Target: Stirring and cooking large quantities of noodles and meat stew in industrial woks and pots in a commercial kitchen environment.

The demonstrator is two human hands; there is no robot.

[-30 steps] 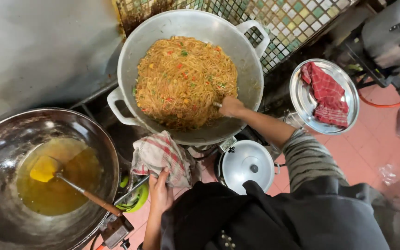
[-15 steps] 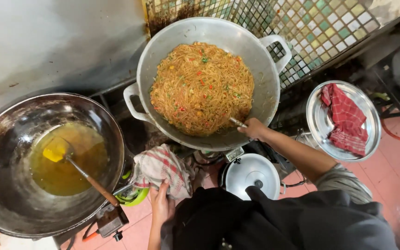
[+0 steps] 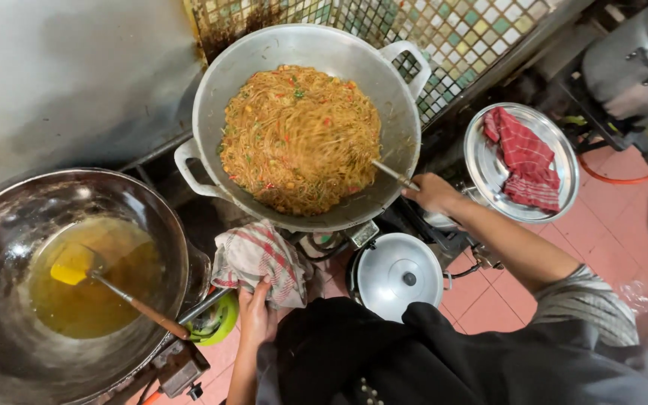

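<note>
A heap of orange-brown fried noodles (image 3: pixel 301 139) fills the big 2-handled metal wok (image 3: pixel 403 161) at top centre, set against a tiled wall. A thin metal utensil handle (image 3: pixel 393 174) slants out of the noodles at the wok's lower right rim, and the right hand (image 3: pixel 433 193) is closed around its outer end, just outside the rim. The left hand (image 3: pixel 256 315) sits well below the wok, near the body, its fingers pinching the lower edge of a checked cloth (image 3: pixel 258 259) that lies just under the wok's near rim.

To the left, a dark wok (image 3: pixel 9 352) holds yellowish oil with a wooden-handled spatula (image 3: pixel 106 283) resting in it. A round metal lid (image 3: pixel 397 274) lies below the noodle wok. At right, a metal tray (image 3: pixel 485 169) carries a red checked cloth (image 3: pixel 523 157).
</note>
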